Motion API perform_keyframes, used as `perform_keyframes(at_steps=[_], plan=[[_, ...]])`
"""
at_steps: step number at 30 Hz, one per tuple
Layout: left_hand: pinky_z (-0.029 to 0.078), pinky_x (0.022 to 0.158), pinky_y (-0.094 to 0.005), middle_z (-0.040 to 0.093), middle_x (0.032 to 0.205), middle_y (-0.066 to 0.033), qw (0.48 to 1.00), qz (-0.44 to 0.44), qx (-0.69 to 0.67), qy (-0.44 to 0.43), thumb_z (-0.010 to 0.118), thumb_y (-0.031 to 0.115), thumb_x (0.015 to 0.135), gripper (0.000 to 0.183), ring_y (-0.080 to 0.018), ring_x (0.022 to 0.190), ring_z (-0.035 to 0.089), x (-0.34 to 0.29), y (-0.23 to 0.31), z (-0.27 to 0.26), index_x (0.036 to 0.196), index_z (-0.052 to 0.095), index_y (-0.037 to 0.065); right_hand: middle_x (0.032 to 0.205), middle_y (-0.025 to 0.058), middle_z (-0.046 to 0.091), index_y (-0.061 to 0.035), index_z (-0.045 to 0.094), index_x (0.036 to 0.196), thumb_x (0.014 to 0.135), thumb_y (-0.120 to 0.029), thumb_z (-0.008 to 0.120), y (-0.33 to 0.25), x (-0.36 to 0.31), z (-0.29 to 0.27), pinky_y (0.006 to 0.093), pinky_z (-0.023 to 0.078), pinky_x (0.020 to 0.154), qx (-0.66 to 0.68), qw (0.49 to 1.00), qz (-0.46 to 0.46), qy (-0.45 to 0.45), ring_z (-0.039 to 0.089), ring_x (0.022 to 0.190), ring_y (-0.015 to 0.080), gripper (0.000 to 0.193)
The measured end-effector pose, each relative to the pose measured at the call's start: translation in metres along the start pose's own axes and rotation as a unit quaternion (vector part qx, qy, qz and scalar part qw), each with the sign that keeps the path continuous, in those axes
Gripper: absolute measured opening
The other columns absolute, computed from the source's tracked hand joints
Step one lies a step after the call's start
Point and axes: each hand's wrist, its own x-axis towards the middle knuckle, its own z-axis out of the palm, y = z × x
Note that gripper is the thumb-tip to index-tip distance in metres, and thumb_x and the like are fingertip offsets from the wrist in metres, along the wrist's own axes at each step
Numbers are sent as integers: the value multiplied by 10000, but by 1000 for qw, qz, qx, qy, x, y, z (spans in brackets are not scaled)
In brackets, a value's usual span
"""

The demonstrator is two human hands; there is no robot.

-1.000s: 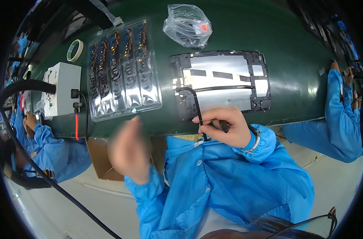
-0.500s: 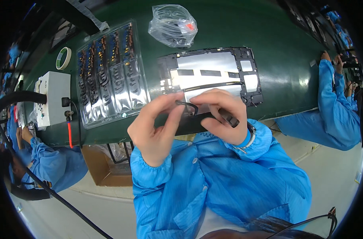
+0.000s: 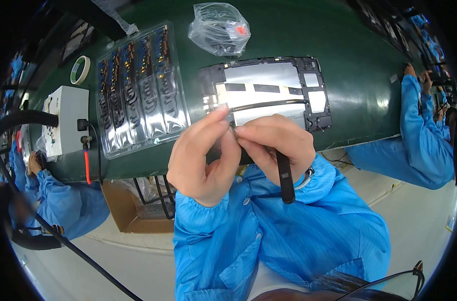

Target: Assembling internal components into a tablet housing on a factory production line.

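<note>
My left hand (image 3: pixel 201 153) is closed in a pinch, its thumb and forefinger meeting the fingertips of my right hand (image 3: pixel 278 143). Between them shows a bit of a small dark strip (image 3: pixel 232 124), mostly hidden by the fingers. A slim black tool handle (image 3: pixel 285 178) is tucked in my right hand and points down toward my body; its working end is hidden. Just beyond the hands lies a flat device panel (image 3: pixel 266 74) with a silvery back, a black frame and a dark ribbon cable (image 3: pixel 271 104) across it. My fingers overlap the panel's near left part.
Left of the panel lies a clear plastic tray (image 3: pixel 143 125) with rows of small parts. A clear plastic bag (image 3: pixel 219 30) sits behind. Farther left are a tape roll (image 3: pixel 80 70) and a white box (image 3: pixel 70 120) with hoses. Below stands a cardboard box (image 3: pixel 133 213). Co-workers sit both sides.
My hands have drawn together, and the curved black strip that showed between them is now mostly covered. The black handle in my right hand has swung to point downward.
</note>
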Motion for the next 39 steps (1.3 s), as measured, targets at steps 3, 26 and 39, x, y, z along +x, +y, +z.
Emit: perform_keyframes(at_steps=[3,26,39], plan=[[507,650,-273,655,861,-151,1000,-17,-1,-3,611,-116,616,217,-230,724,647,-1,-3,-7,806,608,-11,770,108,628,-22,644,879,662,-10,683,0,0,-2,305,479,587,-14,1000,-2,-9,625,682,263,221],[439,764,-321,634,944,-8,835,158,459,-258,619,57,703,147,-158,850,595,-18,-77,-101,849,613,74,813,96,574,-25,605,837,740,18,592,24,-13,-61,259,430,633,-64,995,14,78,543,711,191,107],[455,738,-376,617,918,-104,921,92,179,-334,513,-56,677,419,-284,853,579,55,-27,10,1072,561,76,778,77,584,-80,635,795,652,-6,638,89,58,-104,284,450,501,-397,911,-95,-56,584,635,221,161]])
